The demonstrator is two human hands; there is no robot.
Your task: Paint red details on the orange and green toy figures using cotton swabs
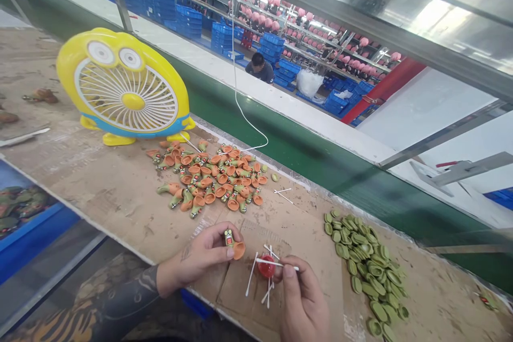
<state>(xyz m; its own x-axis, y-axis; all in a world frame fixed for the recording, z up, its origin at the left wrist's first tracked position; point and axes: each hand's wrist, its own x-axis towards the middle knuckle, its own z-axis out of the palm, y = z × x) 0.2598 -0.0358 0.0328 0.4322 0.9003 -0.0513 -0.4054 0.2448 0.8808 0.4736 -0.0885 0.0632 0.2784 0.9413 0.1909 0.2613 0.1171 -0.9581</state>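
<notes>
In the head view, the left hand (204, 254) pinches an orange-and-green figurine piece (238, 249) between thumb and fingers, above the cardboard (124, 192) and just in front of the heap of similar pieces (210, 177). The right hand (303, 296), thumb and fingers closed together, grips a double-ended cotton swab (276, 263) over a small red container (266, 271). The piece looks light, fairly stiff and smooth, so its outer edges should suit a fingertip hold; the swab's thin stick probably bends easily and is best taken mid-shaft, clear of the soft tips.
</notes>
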